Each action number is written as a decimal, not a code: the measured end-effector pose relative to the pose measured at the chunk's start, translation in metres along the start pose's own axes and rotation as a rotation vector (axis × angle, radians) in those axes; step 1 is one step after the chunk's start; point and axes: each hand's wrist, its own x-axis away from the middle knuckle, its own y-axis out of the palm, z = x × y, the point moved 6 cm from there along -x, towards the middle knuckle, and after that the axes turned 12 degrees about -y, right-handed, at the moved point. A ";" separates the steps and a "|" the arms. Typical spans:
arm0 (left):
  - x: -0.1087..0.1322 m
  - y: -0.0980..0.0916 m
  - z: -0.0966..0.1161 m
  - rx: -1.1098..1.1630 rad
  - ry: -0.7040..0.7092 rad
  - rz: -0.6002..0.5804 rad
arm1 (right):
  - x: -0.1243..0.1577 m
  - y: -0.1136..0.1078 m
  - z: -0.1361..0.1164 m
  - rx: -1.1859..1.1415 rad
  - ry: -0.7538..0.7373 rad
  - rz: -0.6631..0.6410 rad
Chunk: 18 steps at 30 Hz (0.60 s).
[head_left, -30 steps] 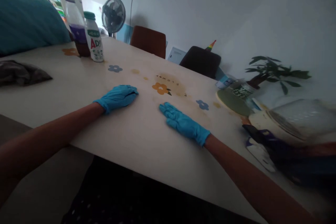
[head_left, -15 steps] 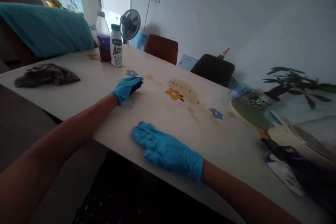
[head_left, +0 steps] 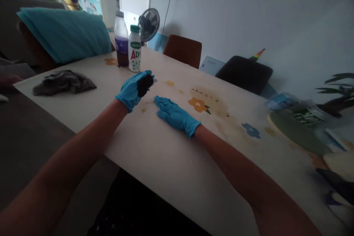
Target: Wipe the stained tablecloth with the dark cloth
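Note:
My left hand point(head_left: 132, 90), in a blue glove, grips a small black sponge-like pad point(head_left: 145, 84); the pad's underside is tilted toward me, above the table. In a matching glove, my right hand point(head_left: 175, 115) lies on the flower-printed tabletop point(head_left: 177, 162), its fingers stretched out and pointing left. Small brownish specks point(head_left: 143, 110) lie on the surface between the two hands. A wide tan stain point(head_left: 219, 105) spreads around the orange flower print, to the right of my right hand.
Beyond my left hand stand a purple-labelled bottle point(head_left: 121, 46) and a white bottle with a green cap point(head_left: 135, 51). A crumpled dark cloth point(head_left: 65, 82) lies at the left. Chairs point(head_left: 183, 50), a fan point(head_left: 149, 25) and a green mat point(head_left: 295, 131) surround the work area.
My left hand has lifted and turned, so the pad's underside shows. My right hand has slid forward across the table, closer to my left hand. The camera view has shifted.

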 end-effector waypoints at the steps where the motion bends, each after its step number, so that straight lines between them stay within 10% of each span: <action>1: 0.001 0.001 0.000 0.003 -0.017 0.007 | -0.004 -0.004 0.008 0.033 0.047 0.003; 7: 0.004 0.003 0.001 0.073 -0.091 0.032 | 0.003 -0.011 -0.002 0.209 0.310 0.094; 13: 0.004 -0.001 0.006 0.091 -0.066 0.010 | 0.028 0.045 -0.121 0.165 -0.201 -0.031; 18: -0.005 -0.021 0.011 -0.008 0.047 -0.108 | -0.015 0.068 -0.121 0.119 -0.185 -0.083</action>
